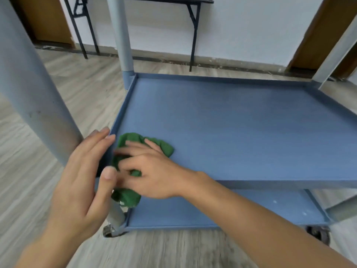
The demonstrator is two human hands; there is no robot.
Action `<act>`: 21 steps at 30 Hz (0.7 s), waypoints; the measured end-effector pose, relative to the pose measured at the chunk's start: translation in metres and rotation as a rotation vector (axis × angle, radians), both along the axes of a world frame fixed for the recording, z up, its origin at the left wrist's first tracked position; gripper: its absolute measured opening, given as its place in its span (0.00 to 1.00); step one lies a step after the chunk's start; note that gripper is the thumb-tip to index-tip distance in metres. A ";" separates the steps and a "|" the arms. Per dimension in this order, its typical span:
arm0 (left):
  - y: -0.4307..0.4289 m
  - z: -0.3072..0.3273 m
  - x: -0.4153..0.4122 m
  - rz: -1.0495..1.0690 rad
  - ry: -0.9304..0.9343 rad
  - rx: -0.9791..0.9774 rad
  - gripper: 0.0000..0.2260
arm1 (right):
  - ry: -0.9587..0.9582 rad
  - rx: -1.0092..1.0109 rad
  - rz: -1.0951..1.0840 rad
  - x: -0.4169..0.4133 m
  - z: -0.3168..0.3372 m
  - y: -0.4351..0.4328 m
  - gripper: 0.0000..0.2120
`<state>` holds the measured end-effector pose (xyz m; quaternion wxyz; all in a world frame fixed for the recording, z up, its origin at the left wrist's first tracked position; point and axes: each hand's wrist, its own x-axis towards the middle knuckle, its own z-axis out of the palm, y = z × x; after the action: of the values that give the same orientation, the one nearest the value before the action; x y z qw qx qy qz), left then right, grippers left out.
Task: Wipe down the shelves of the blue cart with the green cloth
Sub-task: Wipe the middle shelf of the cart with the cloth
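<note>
Beside grey post (34, 93), left hand (83, 176) flat against blue cart (231, 132), right hand (152, 171) flat on green cloth (128, 198).

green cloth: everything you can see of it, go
The green cloth is dark green, soft-looking fabric, crumpled into a loose wad. It lies in the near left corner of the upper visible shelf, against its left rim, one end drooping over the front edge. The right hand presses on it, fingers spread, covering its middle. The left hand rests on the rim beside it; whether it touches the cloth is unclear.
</note>
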<state>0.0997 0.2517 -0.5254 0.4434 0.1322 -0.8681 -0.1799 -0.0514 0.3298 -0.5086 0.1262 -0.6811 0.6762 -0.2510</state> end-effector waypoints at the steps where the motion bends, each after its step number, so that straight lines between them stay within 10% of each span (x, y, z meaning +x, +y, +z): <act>1: 0.005 -0.002 -0.003 0.019 -0.013 0.027 0.22 | -0.029 0.027 -0.007 0.001 0.000 0.000 0.16; 4: 0.014 -0.005 -0.011 0.072 -0.006 0.083 0.21 | 0.007 0.010 -0.108 0.000 -0.001 -0.005 0.13; 8: 0.017 -0.001 -0.019 0.135 -0.158 0.086 0.23 | 0.240 0.199 -0.158 0.007 -0.005 -0.014 0.39; 15: 0.012 -0.016 -0.003 0.163 -0.677 -0.265 0.38 | 0.488 -0.016 -0.011 -0.024 -0.016 0.038 0.34; 21: 0.022 -0.031 -0.007 0.360 -0.703 -0.375 0.44 | 0.537 0.005 -0.032 -0.074 -0.022 0.103 0.36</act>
<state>0.0924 0.2738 -0.5562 0.1616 0.2518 -0.9470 0.1169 -0.1253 0.4325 -0.5302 -0.0599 -0.7120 0.6969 -0.0615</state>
